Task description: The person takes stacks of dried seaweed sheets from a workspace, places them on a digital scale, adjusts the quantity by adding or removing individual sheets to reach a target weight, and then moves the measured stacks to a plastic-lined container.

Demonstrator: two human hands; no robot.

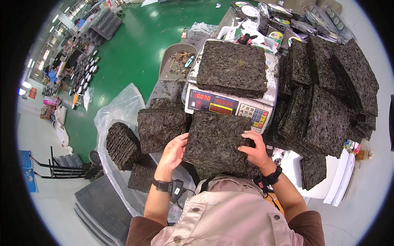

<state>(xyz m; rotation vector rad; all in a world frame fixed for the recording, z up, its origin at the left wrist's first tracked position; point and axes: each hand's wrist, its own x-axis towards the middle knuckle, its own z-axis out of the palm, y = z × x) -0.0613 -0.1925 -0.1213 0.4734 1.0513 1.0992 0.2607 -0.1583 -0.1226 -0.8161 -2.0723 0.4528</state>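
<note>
Between my two hands is a stack of dark dried seaweed sheets (218,138), in front of a digital scale (212,103). My left hand (174,150) presses its fingers against the left edge of the stack. On the opposite edge, my right hand (256,150) has its bent fingers and thumb at the sheets. Another seaweed stack (232,67) lies on the scale's metal pan, and the red display is lit. More seaweed sheets (162,129) stand just left of my left hand. The undersides of the stack between my hands are hidden.
Large seaweed piles (327,113) stand at the right. A clear plastic bag (115,181) with seaweed bundles (123,146) is at the left. Beyond lie a dustpan (177,72) holding scraps and a light-blue cutter, and packaged goods (277,23). A hand truck (67,170) stands far left.
</note>
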